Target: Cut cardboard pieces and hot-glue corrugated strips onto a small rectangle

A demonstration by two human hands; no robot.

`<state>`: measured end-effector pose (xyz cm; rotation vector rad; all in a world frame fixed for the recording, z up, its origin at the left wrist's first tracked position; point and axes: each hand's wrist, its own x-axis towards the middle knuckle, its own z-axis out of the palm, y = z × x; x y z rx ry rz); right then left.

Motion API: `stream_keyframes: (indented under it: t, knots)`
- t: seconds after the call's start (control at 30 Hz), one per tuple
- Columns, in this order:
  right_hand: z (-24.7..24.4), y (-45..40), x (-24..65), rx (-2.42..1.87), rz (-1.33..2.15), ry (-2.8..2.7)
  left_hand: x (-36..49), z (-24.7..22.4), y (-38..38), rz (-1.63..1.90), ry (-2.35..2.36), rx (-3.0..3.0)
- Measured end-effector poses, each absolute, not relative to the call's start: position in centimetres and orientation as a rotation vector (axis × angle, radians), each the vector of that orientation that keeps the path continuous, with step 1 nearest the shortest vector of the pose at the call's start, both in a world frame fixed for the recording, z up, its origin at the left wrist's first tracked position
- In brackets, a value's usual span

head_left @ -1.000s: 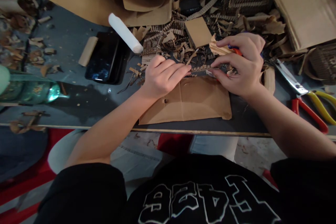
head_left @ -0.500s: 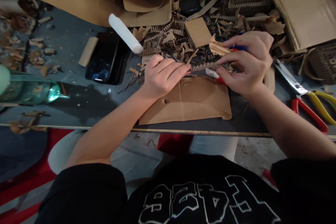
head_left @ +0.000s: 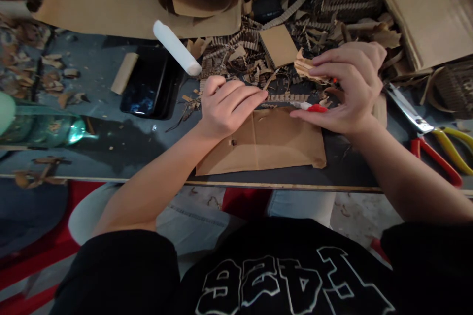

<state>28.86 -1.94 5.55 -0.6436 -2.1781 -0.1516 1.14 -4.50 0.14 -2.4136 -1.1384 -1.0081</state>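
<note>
Closed fingers of my left hand (head_left: pixel 231 106) hold one end of a thin corrugated cardboard strip (head_left: pixel 288 98) just above a folded brown cardboard piece (head_left: pixel 283 142). My right hand (head_left: pixel 349 86) has its thumb spread away from its fingers, off the strip's far end. Beside that thumb lies a red-and-white tool (head_left: pixel 312 107), its tip pointing left. A crumpled tan piece of cardboard (head_left: pixel 305 66) is at the right fingertips; whether they grip it or only touch it is unclear.
A white roll (head_left: pixel 176 48) and a black phone (head_left: pixel 143 81) lie to the left, with a green bottle (head_left: pixel 44 125) farther out. Scissors (head_left: pixel 416 115) with red and yellow handles are at the right. Cardboard scraps, a small square (head_left: pixel 279 45) and a large curled sheet (head_left: pixel 111 0) lie behind.
My right thumb has parted from the fingers and let go of the strip's right end. The red-and-white tool shows more fully. My left hand has barely moved.
</note>
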Motion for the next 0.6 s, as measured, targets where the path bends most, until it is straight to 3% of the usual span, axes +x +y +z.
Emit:
stream_keyframes:
  t: [0.4,0.6]
  knots:
    - [3.8,-1.2,28.5,-0.649,-0.16,-2.183,1.0,0.0,-4.3,-1.047,-1.159,-2.461]
    - [3.4,-1.0,29.2,-0.893,0.015,-2.28,0.9,-0.1,-4.1,-1.041,-1.221,-2.442]
